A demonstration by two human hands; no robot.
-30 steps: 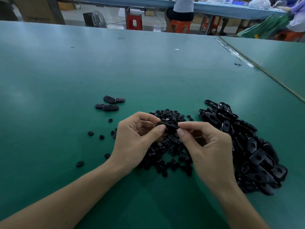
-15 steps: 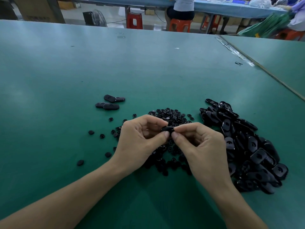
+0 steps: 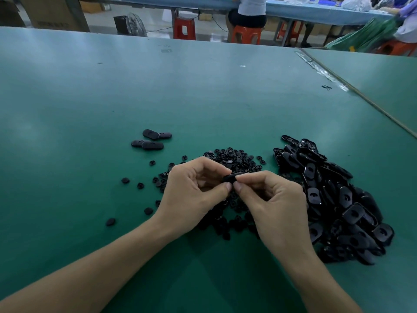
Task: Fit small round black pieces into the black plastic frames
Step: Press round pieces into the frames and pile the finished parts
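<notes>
Both hands meet over the green table [image 3: 203,98], pinching one black plastic frame [image 3: 229,178] between thumbs and forefingers. My left hand [image 3: 194,195] holds its left end and my right hand [image 3: 270,204] its right end. Most of the frame is hidden by the fingers, and I cannot tell whether a round piece sits in it. Under and behind the hands lies a pile of small round black pieces [image 3: 234,159]. A heap of black frames [image 3: 334,195] lies to the right.
Several black frames [image 3: 151,138] lie apart at the left behind the hands, and loose round pieces [image 3: 125,180] are scattered left of the pile. A seam with clear tape [image 3: 325,75] runs along the table's right. People sit on orange stools [image 3: 246,33] beyond the far edge.
My two hands have drawn closer together, so that less of the frame shows between the fingertips. The piles have not moved.
</notes>
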